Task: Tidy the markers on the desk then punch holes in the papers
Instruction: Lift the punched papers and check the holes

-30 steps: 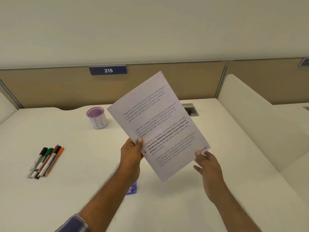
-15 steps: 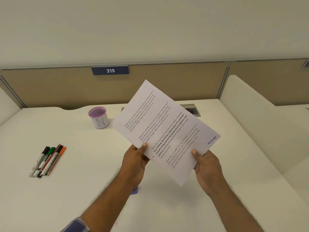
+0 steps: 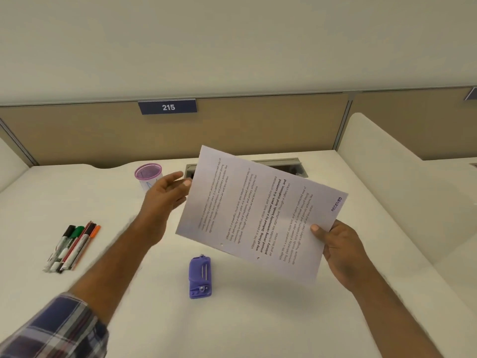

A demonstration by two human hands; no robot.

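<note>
Head view: the right hand pinches the printed paper sheet at its lower right edge, thumb on top, and holds it tilted above the white counter. The left hand is spread, its fingertips just beside the sheet's left edge. A purple hole punch lies on the counter below the sheet. The markers lie together near the left edge, and a purple mesh cup stands near the back edge.

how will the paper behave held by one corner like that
Probably floppy: the paper is thin, pinched only at its near right corner by the right hand, while the left hand is open beside it. Likely light, and could sag or flutter.
</note>
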